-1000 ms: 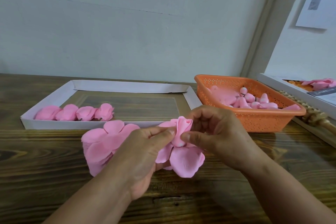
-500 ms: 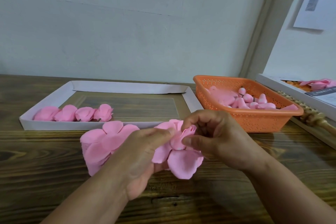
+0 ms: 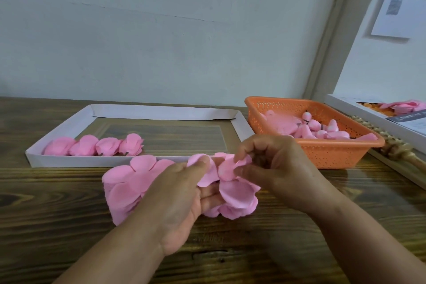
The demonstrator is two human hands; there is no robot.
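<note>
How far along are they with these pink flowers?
Done: four pink flowers lie in a row in the white tray. In hand: a fifth flower, which the left hand grips from below while the right hand pinches a petal at its top. To do: a stack of loose petals and many buds in the orange basket, so probably plenty more.

tray left of basket; petal stack on table before tray.
</note>
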